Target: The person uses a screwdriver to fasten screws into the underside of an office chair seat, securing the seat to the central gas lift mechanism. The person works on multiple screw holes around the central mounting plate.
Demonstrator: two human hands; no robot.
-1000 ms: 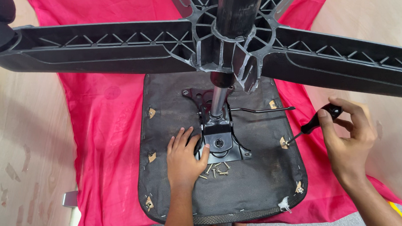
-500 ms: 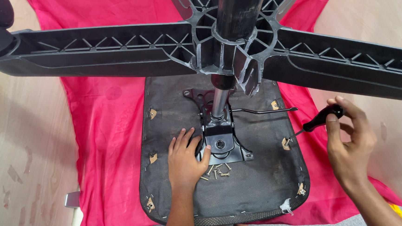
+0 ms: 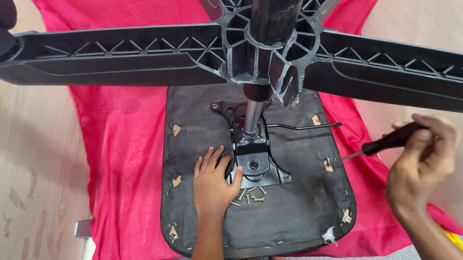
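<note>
Resting flat with fingers spread, the left hand (image 3: 213,182) is pressed on the upturned seat underside (image 3: 296,217), its fingertips touching the black mounting plate (image 3: 255,163); loose screws (image 3: 250,194) lie just beside the thumb. A screwdriver (image 3: 385,143) is gripped in the clenched right hand (image 3: 423,161), its handle largely hidden by the fingers, while the chair base (image 3: 130,58) is cut off above.

floor (image 3: 24,158): light wood | on it: red cloth (image 3: 121,169)

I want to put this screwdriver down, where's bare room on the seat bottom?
Bare fabric lies below the loose screws, toward the near edge of the seat bottom. Crowded around the metal plate, where the left hand rests.
</note>
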